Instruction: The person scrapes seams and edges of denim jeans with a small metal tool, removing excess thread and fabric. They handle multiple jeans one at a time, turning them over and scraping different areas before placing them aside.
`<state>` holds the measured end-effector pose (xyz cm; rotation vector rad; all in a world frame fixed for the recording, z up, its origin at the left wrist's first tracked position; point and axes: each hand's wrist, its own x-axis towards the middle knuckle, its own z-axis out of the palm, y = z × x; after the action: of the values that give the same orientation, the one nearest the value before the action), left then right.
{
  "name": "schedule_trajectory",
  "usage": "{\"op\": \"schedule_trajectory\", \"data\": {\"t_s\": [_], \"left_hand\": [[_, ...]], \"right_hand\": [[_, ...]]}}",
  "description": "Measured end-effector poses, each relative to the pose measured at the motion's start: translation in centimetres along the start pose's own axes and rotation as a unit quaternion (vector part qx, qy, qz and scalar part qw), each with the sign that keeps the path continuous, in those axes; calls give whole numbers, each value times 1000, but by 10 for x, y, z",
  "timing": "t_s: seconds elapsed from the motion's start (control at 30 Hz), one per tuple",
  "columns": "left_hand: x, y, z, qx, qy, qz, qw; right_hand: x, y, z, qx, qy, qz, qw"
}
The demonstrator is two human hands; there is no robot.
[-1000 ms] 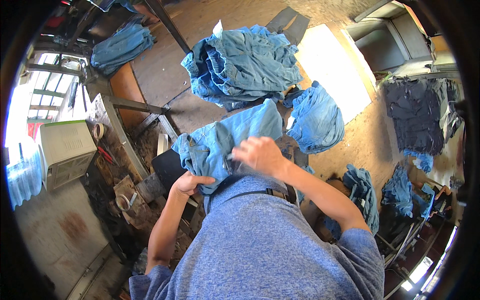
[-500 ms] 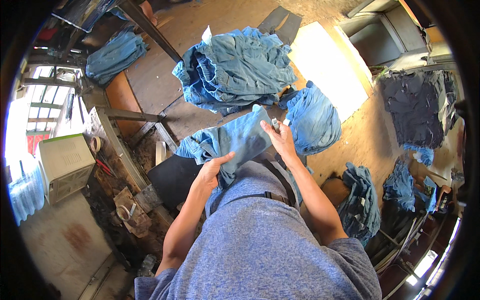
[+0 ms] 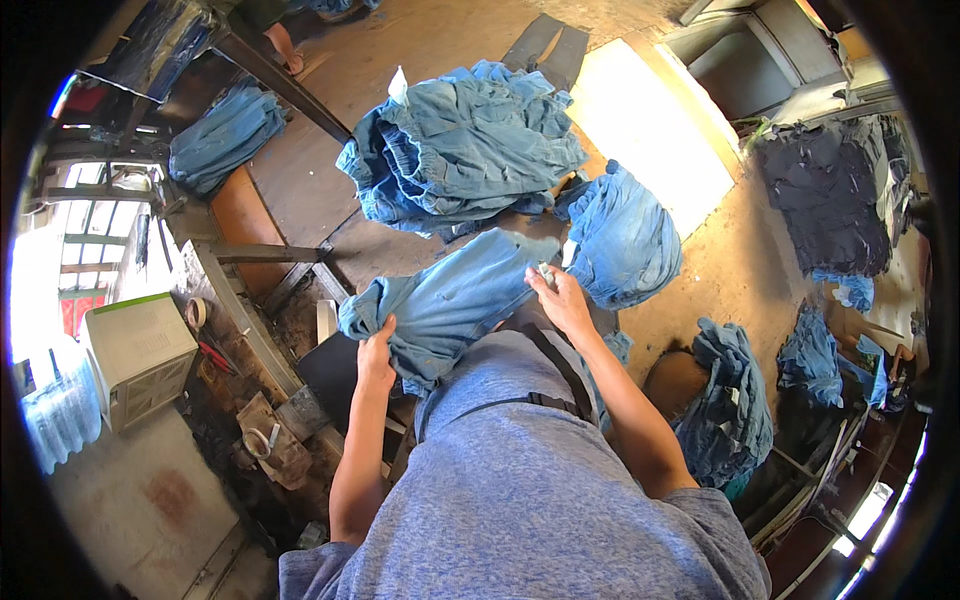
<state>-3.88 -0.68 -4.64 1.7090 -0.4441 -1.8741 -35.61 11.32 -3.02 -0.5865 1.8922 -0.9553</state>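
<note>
A piece of light blue denim clothing [image 3: 462,290] stretches across my lap, its left end bunched up. My left hand [image 3: 376,358] grips that bunched end, thumb on top. At the right end of the cloth is my right hand [image 3: 562,300], fingers closed around a small pale grey object [image 3: 545,272] whose kind I cannot make out. Whether those fingers also pinch the denim is hidden. Just beyond lies a big pile of blue denim garments [image 3: 470,145] with gathered waistbands. A second denim heap [image 3: 625,235] sits right beside my right hand.
More denim [image 3: 725,400] lies to my right, and a dark cloth stack [image 3: 830,195] farther right. On the left are a wooden frame [image 3: 245,320], a beige boxy appliance [image 3: 140,340] and tape rolls [image 3: 257,442]. Another person's foot [image 3: 285,50] shows at the far left.
My left hand has shifted left and taken the garment's left end, which now lies turned over and more stretched out. My right hand has lowered slightly, still holding the small object.
</note>
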Motion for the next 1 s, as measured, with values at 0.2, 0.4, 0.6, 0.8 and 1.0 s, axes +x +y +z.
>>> {"op": "schedule_trajectory", "data": {"t_s": [0.2,0.4,0.6,0.8,1.0], "left_hand": [[-22,-8,20,-142,-99,-121,978],[-27,2,61,46,-213,-204,955],[-17,-16,90,108,-142,-134,975],[-8,-40,78,55,-113,-57,990],[1,-45,55,65,-170,-9,983]], "right_hand": [[-6,-5,19,-87,-22,-121,989],[-7,-32,34,-154,-38,34,987],[16,-25,76,-207,-47,86,973],[20,6,91,-285,66,-71,953],[29,16,88,-278,98,-94,951]]}}
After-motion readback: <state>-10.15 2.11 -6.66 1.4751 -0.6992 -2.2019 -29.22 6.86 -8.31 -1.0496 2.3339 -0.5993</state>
